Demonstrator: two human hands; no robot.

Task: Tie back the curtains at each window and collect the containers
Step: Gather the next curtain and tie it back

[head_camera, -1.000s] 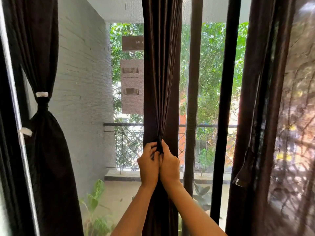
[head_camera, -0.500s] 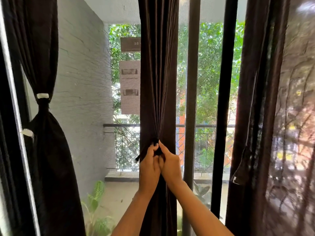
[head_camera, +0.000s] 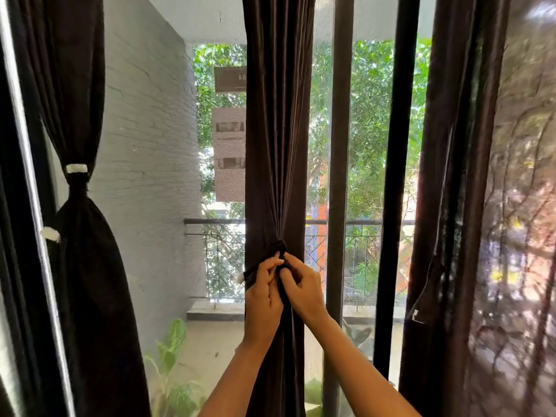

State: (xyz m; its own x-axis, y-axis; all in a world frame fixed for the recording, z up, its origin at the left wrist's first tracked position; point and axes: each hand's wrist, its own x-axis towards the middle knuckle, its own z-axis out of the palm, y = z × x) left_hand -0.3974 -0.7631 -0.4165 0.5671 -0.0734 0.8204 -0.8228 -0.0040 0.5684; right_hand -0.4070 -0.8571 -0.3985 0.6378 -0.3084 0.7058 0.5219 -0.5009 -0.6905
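A: Which step is in hand?
B: Tying back the middle curtain (head_camera: 276, 145), centre of the frame. The person's left hand (head_camera: 263, 299) and right hand (head_camera: 304, 291) meet at its gathered waist, fingers (head_camera: 270, 262) curled and pinching the dark tie-back strap (head_camera: 272, 246).
A: And next?
B: Probably fastening the strap's ends snugly — then the loose curtain (head_camera: 445, 206) at right. The left curtain (head_camera: 87, 266) is already bound; no containers show.

Blurry curtain (head_camera: 511, 206) at right edge
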